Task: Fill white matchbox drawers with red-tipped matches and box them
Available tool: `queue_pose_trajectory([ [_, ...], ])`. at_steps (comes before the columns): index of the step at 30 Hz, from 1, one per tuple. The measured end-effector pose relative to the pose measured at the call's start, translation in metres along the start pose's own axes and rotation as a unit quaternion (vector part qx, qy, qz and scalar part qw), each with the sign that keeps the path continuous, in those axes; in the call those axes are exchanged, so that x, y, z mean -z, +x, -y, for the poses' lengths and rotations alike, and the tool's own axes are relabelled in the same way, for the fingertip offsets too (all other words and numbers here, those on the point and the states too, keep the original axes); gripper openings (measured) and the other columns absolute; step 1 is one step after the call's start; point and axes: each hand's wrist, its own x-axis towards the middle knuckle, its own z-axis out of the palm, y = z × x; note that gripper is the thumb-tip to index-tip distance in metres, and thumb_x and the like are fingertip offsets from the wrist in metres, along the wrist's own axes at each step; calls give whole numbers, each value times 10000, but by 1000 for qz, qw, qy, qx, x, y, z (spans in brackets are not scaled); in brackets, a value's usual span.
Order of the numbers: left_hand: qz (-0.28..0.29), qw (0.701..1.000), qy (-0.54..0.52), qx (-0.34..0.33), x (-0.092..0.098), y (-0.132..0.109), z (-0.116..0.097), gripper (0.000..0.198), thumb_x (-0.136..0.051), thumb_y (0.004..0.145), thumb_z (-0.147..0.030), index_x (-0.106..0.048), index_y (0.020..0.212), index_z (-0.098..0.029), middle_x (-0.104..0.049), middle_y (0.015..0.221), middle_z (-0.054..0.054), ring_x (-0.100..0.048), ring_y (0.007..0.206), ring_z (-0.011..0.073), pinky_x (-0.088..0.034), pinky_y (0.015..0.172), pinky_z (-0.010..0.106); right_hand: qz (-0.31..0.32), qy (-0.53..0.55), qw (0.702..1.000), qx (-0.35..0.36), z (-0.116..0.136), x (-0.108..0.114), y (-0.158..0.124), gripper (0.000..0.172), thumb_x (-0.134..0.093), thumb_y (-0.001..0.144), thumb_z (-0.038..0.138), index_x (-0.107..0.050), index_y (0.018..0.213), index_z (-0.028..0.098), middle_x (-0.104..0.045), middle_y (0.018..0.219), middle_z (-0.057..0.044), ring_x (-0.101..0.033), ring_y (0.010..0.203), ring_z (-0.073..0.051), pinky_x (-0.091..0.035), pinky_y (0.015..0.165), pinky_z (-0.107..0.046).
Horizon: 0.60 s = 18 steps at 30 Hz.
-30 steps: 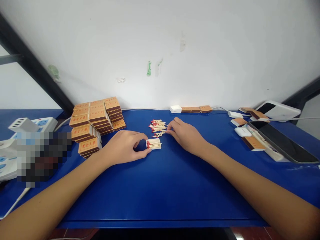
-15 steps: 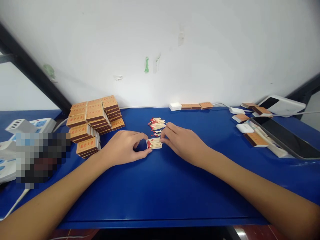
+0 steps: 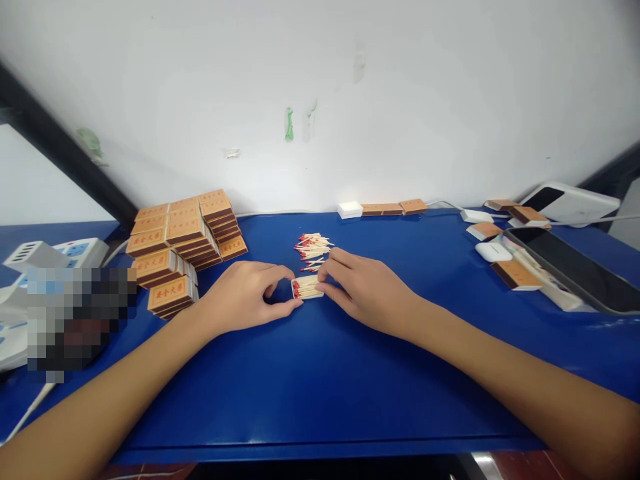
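Observation:
A small white matchbox tray lies on the blue table, with red-headed matches in it, their heads toward the left. My left hand curves around the tray's left end, thumb and forefinger at its corners. Over the right end, my right hand has thumb and forefinger pinched together at the pale ends of the matches; how many it grips is hidden. Just behind the tray is a loose pile of matches, with a few more between pile and tray.
Stacked matchboxes stand at the left, beside a white power strip. Along the wall lie a white box and several matchboxes. At the right are a phone, a white earbud case and more matchboxes.
My right fingertips have moved slightly left and down over the tray's right end. My left hand keeps its place at the tray. The camera view has shifted a little.

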Motion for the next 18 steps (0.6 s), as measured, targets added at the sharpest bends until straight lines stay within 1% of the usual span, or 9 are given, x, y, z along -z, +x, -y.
queue_pose_trajectory([
  [3,1,1000,6,-4,1,0,-1,279,-734,927,-437,-762,1076,-202,-628,670,-38,-575,584,123,-382,578,264,13,34,999,-16,-2,-1,1,111,-546,1063,239,-630,1007,192,-669,1071,-70,-601,776,-165,-417,678,-304],
  [6,1,1000,14,-11,1,0,-1,277,-736,926,-435,-761,1071,-199,-625,669,-38,-574,585,124,-378,571,265,17,51,998,-29,-3,-4,1,104,-554,1067,246,-617,999,197,-668,1068,-65,-601,787,-170,-417,687,-305],
  [15,0,1000,15,-15,1,0,-3,267,-727,929,-439,-758,1048,-202,-630,662,-33,-570,574,123,-370,560,260,19,128,990,-49,-5,-10,3,106,-544,1073,250,-595,990,209,-656,1066,-53,-607,820,-172,-447,728,-305],
  [18,8,1000,14,-11,1,0,-3,265,-719,935,-438,-760,1059,-207,-637,666,-30,-577,579,125,-372,564,259,6,150,987,-55,-6,-11,3,91,-565,1058,238,-600,978,212,-653,1042,-45,-594,801,-161,-443,718,-294],
])
